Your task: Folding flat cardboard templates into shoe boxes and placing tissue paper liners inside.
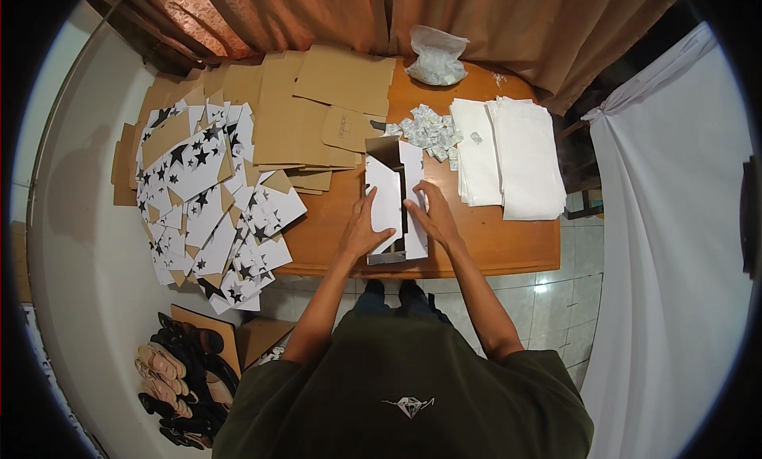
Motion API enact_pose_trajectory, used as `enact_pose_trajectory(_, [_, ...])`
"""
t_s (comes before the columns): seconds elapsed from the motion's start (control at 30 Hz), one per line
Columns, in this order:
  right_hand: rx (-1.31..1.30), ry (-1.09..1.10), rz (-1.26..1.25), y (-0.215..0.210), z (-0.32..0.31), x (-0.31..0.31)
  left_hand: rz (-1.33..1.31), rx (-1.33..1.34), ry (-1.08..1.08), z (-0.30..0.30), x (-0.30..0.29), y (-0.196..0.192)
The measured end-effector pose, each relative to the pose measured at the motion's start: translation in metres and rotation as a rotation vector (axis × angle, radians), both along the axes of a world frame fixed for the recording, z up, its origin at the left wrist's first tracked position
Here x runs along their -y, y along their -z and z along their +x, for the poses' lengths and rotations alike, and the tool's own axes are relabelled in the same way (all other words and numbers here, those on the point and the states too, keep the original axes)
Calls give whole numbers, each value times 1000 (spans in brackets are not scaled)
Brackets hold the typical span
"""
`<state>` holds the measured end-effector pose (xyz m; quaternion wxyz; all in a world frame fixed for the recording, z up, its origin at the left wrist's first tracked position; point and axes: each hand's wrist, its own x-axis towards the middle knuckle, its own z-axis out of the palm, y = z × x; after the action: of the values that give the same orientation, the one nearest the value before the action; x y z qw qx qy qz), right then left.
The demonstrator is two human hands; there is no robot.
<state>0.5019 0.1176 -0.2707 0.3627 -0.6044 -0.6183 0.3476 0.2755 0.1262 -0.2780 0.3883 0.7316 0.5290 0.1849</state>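
A white cardboard box (386, 201) stands at the table's front edge, its two long top flaps partly folded in with a dark gap between them. A brown inner flap stands up at its far end. My left hand (365, 227) grips the box's left side, its thumb lying over the left flap. On the other side, my right hand (432, 214) holds the right flap, fingers at its outer edge and thumb near the gap. Just beyond the box lies a heap of small silvery-white packets (429, 131).
Star-printed white cardboard pieces (202, 197) pile up at left. Flat brown cardboard sheets (294, 117) lie behind them. Stacks of white cloth or paper (528, 157) are at right, and a clear plastic bag (438, 58) is at the back. Shoes (171, 372) sit on the floor lower left.
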Motion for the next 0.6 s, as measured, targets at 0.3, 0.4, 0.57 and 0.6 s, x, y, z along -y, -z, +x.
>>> enact_pose_trajectory(0.3, [106,-86,-134,-3,7,32,-99,-93,209,-5,16,-12])
enact_pose_trajectory(0.4, [72,-46,-169,-3,8,35,-149,-142,244,2,24,-22])
enact_pose_trajectory(0.57, [104,-19,-113,-4,1,39,-44,-167,146,9,40,-12])
enact_pose_trajectory(0.6, [107,-21,-113,-4,1,40,-41,-166,148,10,40,-12])
